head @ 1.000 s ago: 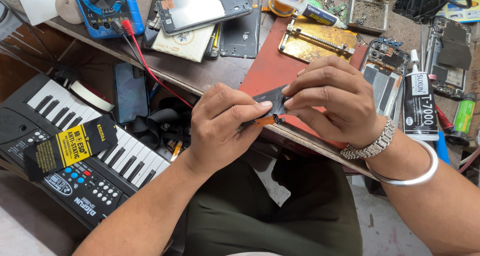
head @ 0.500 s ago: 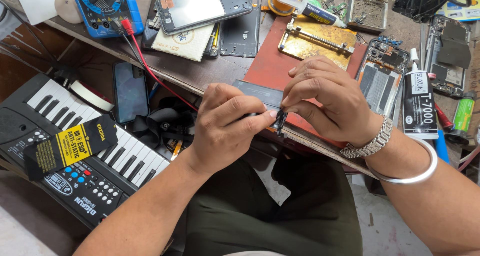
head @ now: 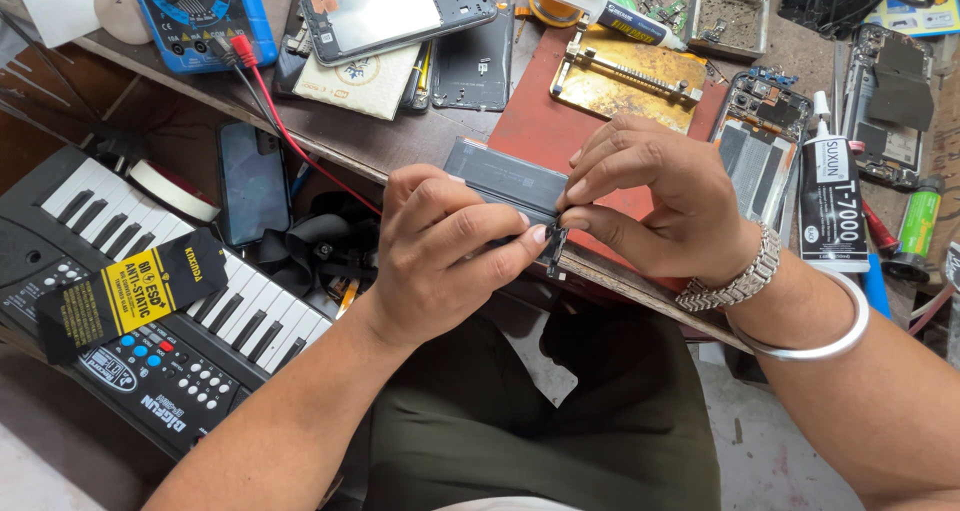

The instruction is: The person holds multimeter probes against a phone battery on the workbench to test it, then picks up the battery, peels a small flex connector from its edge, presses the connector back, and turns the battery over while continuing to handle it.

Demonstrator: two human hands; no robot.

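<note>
At the far left, below the surface (head: 400, 146) edge, sits a small black electronic keyboard with white keys (head: 150, 301); a blue multimeter with red and black leads (head: 200, 11) lies at the surface's back left corner. Just off the front edge, the left hand (head: 450, 251) pinches the near end of a flat dark grey rectangular phone battery (head: 505, 179), thumb and forefinger closed on it. The right hand (head: 660, 206) grips the same end, fingertips pressing a small black connector strip (head: 553, 251). That strip seems only partly handled; an opened phone body with exposed boards (head: 755, 146) lies apart, towards the right edge.
</note>
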